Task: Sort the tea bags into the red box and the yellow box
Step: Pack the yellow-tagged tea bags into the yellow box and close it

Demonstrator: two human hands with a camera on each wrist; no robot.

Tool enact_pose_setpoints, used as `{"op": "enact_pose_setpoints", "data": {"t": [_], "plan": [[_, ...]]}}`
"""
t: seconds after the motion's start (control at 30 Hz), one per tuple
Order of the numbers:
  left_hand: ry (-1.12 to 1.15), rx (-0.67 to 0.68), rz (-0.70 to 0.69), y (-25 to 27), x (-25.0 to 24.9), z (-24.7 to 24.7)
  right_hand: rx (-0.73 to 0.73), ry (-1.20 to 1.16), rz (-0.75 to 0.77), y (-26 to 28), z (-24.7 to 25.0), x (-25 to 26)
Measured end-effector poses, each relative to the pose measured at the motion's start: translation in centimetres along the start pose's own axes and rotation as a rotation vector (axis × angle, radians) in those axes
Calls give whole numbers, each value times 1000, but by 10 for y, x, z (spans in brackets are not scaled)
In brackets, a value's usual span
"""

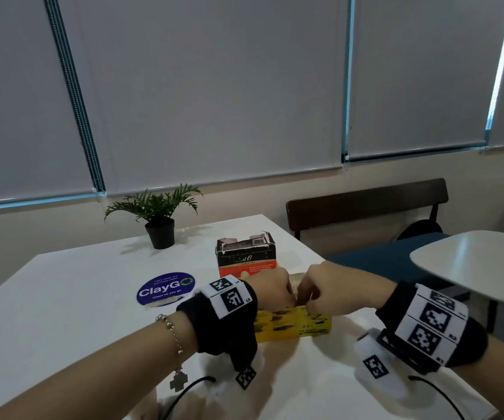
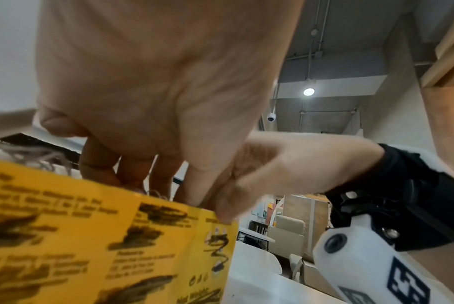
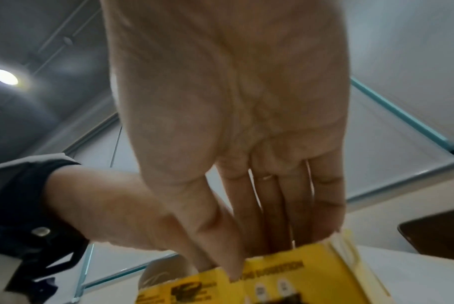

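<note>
Inside yellow box [image 1: 293, 327]: both hands' fingers [image 3: 277, 216].

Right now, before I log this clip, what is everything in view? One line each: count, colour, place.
Yellow cardboard tea box: one, yellow with black print, near table edge, under both hands.
Red and black cardboard tea box: one, top flaps open, standing behind the yellow box.
Potted plant: one, green in a black pot, far left of the table.
Round sticker: one, blue, flat on the table left of the boxes.
White table: one, carrying all of these.
Bench: one, dark brown, behind the table.
Tea bags: none clearly visible.
Left hand: fingers reach into the yellow box.
Right hand: thumb and fingers pinch the box's top edge.
</note>
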State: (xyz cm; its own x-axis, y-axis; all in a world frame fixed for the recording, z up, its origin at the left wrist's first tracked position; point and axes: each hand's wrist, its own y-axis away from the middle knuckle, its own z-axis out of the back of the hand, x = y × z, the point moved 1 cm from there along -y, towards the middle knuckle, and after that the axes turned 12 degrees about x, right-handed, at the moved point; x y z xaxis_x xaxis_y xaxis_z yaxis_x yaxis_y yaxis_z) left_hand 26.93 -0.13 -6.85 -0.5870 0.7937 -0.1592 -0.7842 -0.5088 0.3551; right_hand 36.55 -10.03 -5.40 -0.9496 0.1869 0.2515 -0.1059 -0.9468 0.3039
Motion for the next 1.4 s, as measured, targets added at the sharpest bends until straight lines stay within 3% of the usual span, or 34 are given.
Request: {"op": "enact_pose_setpoints", "data": {"t": [0.07,0.3,0.47,0.7,0.93,0.97,1.03,1.1,1.13,1.23,1.3,1.4], "plan": [[1,13,1,1,0,1,46,68,0,0,-2,0],[8,31,-14,7,-3,3,8,246,8,-5,-9,0],[-6,72,-104,13,-6,7,-81,212,223,-2,-12,6],[132,38,-166,45,30,37,-25,281,57,-11,-16,2],[253,23,-53,119,128,61,129,313,-71,-10,-4,10],[248,29,-23,131,143,59,102,341,-84,-9,0,14],[205,31,54,151,171,51,-91,383,-82,-2,10,27],[163,47,142,168,193,38,-300,342,23,10,16,51],[149,71,179,175,201,29,-326,313,103,15,15,65],[121,163,249,186,216,-2,-103,282,281,22,-2,109],[109,181,268,185,221,-20,79,377,283,10,-24,125],[165,160,272,171,227,-33,209,507,215,-22,-48,138]]}}
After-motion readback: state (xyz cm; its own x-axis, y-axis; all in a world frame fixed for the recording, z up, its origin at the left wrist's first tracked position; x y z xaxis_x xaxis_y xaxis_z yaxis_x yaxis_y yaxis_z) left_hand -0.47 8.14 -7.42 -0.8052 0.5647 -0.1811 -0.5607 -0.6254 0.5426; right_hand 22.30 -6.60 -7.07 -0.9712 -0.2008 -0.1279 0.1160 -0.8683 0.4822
